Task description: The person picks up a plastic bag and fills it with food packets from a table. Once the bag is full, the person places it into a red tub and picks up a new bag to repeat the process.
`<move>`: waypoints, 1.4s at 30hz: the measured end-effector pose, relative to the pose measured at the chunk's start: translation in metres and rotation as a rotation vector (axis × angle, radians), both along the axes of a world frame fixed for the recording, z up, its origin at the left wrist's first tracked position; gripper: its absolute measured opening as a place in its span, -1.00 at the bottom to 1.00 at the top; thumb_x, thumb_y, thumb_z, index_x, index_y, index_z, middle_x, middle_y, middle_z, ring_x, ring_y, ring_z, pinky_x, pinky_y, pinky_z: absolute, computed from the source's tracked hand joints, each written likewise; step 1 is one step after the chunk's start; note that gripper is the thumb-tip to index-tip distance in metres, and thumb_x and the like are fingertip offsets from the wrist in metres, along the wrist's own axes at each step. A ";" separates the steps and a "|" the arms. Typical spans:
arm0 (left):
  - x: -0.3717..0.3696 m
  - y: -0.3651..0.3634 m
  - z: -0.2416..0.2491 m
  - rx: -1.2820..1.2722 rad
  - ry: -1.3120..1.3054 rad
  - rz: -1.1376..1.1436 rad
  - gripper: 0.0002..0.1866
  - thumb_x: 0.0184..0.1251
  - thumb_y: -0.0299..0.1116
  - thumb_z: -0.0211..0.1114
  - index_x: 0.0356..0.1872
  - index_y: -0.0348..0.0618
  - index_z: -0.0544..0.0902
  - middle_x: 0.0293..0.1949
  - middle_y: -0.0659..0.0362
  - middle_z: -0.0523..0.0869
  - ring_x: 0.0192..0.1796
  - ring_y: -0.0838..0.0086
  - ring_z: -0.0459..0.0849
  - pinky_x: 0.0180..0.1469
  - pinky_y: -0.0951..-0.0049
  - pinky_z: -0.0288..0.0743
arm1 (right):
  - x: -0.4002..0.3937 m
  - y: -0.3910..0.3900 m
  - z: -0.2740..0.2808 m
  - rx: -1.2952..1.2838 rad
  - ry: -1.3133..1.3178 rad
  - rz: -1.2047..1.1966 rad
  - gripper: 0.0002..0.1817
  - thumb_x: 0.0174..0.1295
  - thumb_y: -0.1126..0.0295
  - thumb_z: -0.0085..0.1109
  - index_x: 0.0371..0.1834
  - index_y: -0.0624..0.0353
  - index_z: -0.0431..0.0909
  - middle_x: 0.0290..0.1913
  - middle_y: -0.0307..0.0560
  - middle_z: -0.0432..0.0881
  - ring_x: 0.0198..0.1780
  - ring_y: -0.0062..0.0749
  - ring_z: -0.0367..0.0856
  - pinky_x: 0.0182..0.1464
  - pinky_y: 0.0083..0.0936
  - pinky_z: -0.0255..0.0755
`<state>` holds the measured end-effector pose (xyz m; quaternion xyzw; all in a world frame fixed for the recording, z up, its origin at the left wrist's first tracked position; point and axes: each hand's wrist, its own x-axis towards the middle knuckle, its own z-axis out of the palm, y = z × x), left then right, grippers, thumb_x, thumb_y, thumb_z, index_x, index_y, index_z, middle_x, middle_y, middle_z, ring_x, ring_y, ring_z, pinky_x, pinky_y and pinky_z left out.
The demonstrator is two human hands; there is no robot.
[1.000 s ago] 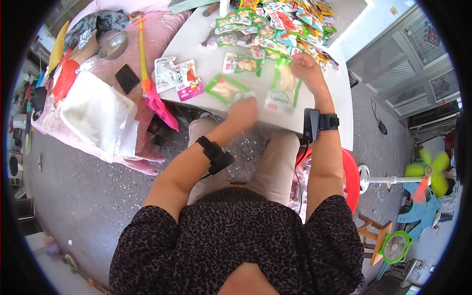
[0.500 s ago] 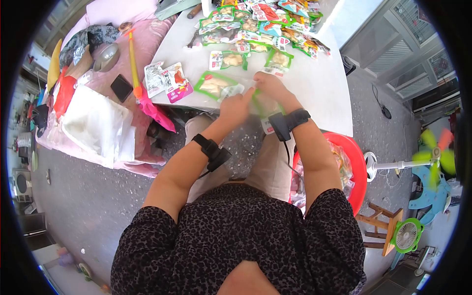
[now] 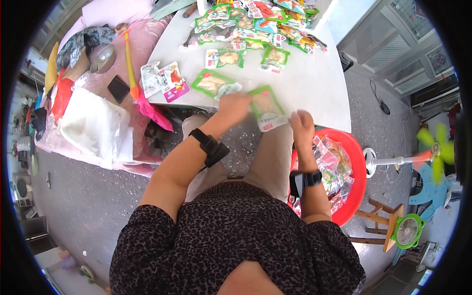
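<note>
Two glossy pouches (image 3: 268, 102), left hand (image 3: 235, 107) between, fingers too blurred to tell; right hand (image 3: 302, 124) loosely curled near round red tub (image 3: 362, 172)

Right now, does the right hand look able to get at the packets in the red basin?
Probably yes: the right hand is close to the red basin, whose top is open, and packets show inside. Nothing visible blocks it, though its own forearm hides one side.

White table (image 3: 314, 88), piled packets (image 3: 246, 22) (many green-edged), silver pouch (image 3: 150, 78), pink-cornered pouch (image 3: 173, 82) beside it
</note>
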<state>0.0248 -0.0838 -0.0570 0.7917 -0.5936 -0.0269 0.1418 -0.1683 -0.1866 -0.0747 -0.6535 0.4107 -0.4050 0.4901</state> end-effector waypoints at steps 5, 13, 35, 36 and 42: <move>-0.004 0.001 0.004 0.010 0.034 0.008 -0.68 0.01 -0.44 -0.04 -0.15 0.05 0.46 -0.45 0.06 0.52 -0.34 0.19 0.54 -0.33 0.25 0.41 | -0.014 0.034 -0.003 0.798 -0.300 0.210 -0.78 0.15 0.29 -0.05 -0.24 0.18 0.35 -0.37 -0.20 0.47 -0.38 -0.54 0.47 -0.42 -0.58 0.35; -0.012 0.002 0.008 0.017 0.110 0.008 -0.65 0.03 -0.45 -0.07 -0.10 0.03 0.44 -0.38 0.01 0.54 -0.29 0.17 0.54 -0.29 0.26 0.40 | 0.025 0.034 -0.016 0.667 -0.634 0.175 -0.78 0.16 0.54 -0.20 -0.13 0.26 0.33 -0.21 -0.12 0.48 -0.27 -0.47 0.50 -0.26 -0.54 0.41; -0.023 -0.004 0.025 -0.308 -0.043 -0.037 -0.67 -0.04 -0.44 0.05 -0.14 -0.15 0.40 -0.51 0.07 0.55 -0.44 0.19 0.54 -0.45 0.26 0.38 | 0.046 0.006 0.027 0.820 -0.423 0.508 -0.79 0.10 0.55 -0.14 -0.18 0.34 0.35 -0.30 -0.05 0.51 -0.39 -0.39 0.53 -0.46 -0.52 0.44; -0.024 -0.004 0.028 -0.281 -0.033 -0.030 -0.65 -0.05 -0.43 0.05 -0.13 -0.13 0.39 -0.50 0.07 0.56 -0.42 0.18 0.55 -0.43 0.25 0.39 | 0.054 0.007 0.023 0.825 -0.423 0.536 -0.79 0.09 0.54 -0.13 -0.19 0.35 0.35 -0.30 -0.04 0.51 -0.40 -0.39 0.53 -0.46 -0.52 0.44; -0.028 -0.001 0.035 -0.317 0.014 0.030 -0.68 -0.06 -0.41 0.06 -0.18 -0.16 0.43 -0.52 0.06 0.56 -0.42 0.19 0.55 -0.42 0.25 0.39 | 0.087 0.000 -0.005 0.391 -0.088 0.703 -0.81 0.04 0.49 -0.05 -0.29 0.38 0.35 -0.42 -0.06 0.47 -0.46 -0.47 0.46 -0.57 -0.58 0.35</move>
